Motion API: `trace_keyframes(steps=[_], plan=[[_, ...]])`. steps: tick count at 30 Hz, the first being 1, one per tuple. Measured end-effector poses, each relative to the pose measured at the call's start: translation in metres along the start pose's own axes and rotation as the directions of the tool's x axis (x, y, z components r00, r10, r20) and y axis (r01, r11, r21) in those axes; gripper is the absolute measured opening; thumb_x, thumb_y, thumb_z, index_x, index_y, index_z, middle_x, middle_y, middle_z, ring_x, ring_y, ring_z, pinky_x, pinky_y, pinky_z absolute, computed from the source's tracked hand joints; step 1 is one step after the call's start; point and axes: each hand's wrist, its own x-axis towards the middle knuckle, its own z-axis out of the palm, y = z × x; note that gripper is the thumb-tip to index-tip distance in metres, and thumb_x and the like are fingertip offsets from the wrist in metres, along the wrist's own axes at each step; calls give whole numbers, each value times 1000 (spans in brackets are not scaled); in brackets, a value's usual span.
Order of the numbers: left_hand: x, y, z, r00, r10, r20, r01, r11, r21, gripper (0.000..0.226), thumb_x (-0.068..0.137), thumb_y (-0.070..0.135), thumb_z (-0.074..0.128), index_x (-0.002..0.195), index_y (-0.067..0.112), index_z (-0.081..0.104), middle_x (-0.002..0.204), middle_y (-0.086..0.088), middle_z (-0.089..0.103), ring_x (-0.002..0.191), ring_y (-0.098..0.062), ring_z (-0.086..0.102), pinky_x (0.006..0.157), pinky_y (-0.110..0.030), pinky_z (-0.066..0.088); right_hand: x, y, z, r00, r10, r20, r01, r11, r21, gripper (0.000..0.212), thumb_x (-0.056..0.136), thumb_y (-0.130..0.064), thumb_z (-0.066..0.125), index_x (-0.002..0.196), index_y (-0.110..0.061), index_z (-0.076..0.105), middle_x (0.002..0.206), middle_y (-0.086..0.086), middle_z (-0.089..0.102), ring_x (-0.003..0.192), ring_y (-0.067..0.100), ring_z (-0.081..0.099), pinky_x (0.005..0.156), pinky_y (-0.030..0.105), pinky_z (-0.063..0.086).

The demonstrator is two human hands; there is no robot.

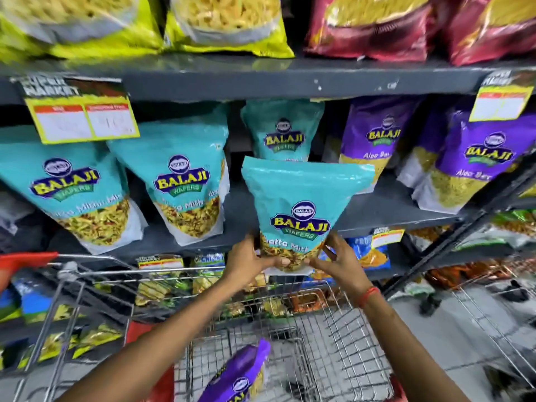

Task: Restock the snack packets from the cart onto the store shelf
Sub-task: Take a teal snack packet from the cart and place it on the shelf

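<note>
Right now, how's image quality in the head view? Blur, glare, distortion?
Head view: strong wide-angle bowing, the shelf edge curves; motion blur smears the price tag print and the purple packet in the cart; glare streaks the top of the held teal packet; its logo reads sharp, as do the left hand and right hand.

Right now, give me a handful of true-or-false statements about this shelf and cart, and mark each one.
1. Both hands hold the teal packet by its bottom end. True: left hand, right hand.
2. The held packet is purple. False: it is teal.
3. A purple packet lies in the cart. True.
4. The shelf behind the held packet carries only teal packets. False: purple packets stand to the right.
5. The right wrist wears a red band. True.
</note>
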Motion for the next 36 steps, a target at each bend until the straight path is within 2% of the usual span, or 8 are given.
trace_keyframes(steps=[2, 6, 13, 20, 24, 29, 33, 36], plan=[[13, 9, -4, 999, 17, -45, -18, 1000, -20, 75, 58, 43, 83, 118, 13, 49, 112, -6, 66, 101, -24, 62, 68, -30, 44, 15, -14, -4, 998, -52, -23, 52, 999, 2, 56, 68, -13, 78, 116, -16, 49, 122, 14, 57, 111, 19, 56, 94, 19, 47], [31, 16, -1, 995, -28, -98, 20, 996, -82, 75, 61, 41, 82, 120, 10, 47, 120, -11, 64, 110, -27, 60, 82, -36, 51, 38, -26, -4, 997, -55, -52, 57, 997, 48, 60, 63, -2, 74, 117, -6, 48, 119, 17, 58, 98, 5, 58, 88, 16, 48], [43, 17, 14, 974, -25, -224, -12, 987, -163, 74, 62, 41, 81, 118, 6, 47, 115, -15, 67, 103, -30, 64, 79, -37, 52, 72, -21, 1, 998, -47, -51, 51, 996, 75, 64, 62, -6, 67, 122, -12, 46, 124, 21, 55, 109, 23, 51, 103, 54, 39], [83, 45, 6, 974, 12, -225, -48, 987, -155, 71, 65, 41, 79, 113, 2, 44, 115, -16, 65, 103, -31, 64, 73, -29, 46, 108, -37, -7, 986, -94, -136, 101, 994, 50, 71, 72, 13, 63, 134, -5, 32, 140, 20, 42, 125, 26, 43, 109, 44, 35], [80, 36, 8, 953, 101, -286, -137, 985, -107, 79, 69, 47, 73, 128, 7, 39, 131, -13, 56, 118, -30, 55, 89, -35, 48, 97, -39, 9, 912, -90, -401, 155, 979, 135, 70, 80, 3, 62, 139, -1, 24, 143, 15, 35, 127, 18, 36, 96, 6, 37], [66, 28, 4, 850, 265, -454, -345, 933, -101, 69, 78, 51, 59, 131, 11, 41, 136, -5, 51, 124, -18, 50, 103, -33, 45, 77, -39, 29, 776, -242, -582, 309, 951, 17, 49, 78, -12, 50, 127, -9, 43, 114, 10, 50, 100, 12, 51, 88, 11, 42], [42, 9, 10, 834, 297, -465, -384, 918, -101, 52, 82, 31, 65, 127, 10, 48, 128, 1, 57, 115, -5, 52, 96, -15, 41, 59, -18, 45, 804, -259, -535, 266, 962, -65, 42, 79, -5, 46, 121, -6, 48, 105, 10, 52, 94, 11, 51, 88, 15, 41], [14, -47, 20, 907, 163, -388, -240, 958, -159, 45, 83, 30, 64, 120, 6, 54, 119, 3, 58, 109, -2, 54, 90, -5, 41, 40, 33, 66, 877, -219, -428, 162, 973, -167, 33, 81, -3, 44, 112, -8, 53, 100, 12, 59, 93, 22, 54, 87, 26, 43]])
